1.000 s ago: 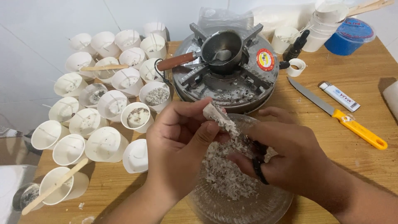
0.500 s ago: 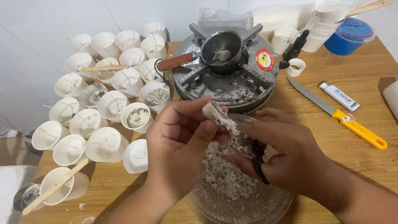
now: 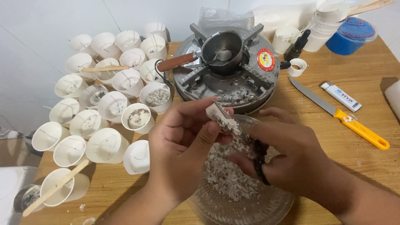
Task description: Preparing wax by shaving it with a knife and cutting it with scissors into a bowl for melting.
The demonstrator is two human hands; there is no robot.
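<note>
A pale wax chunk (image 3: 216,112) is pinched in the closed fingers of the left hand (image 3: 181,146) directly above the glass bowl (image 3: 266,204), while a small scraping tool is gripped by the right hand (image 3: 287,156), so that shavings (image 3: 227,175) are caught on the tabletop (image 3: 366,166).

1. The pale wax chunk (image 3: 217,113) sits tilted between my left thumb and fingertips, above the bowl.
2. The clear glass bowl (image 3: 277,206) (round, on the wooden table) holds a heap of whitish-grey shavings (image 3: 227,175).
</note>
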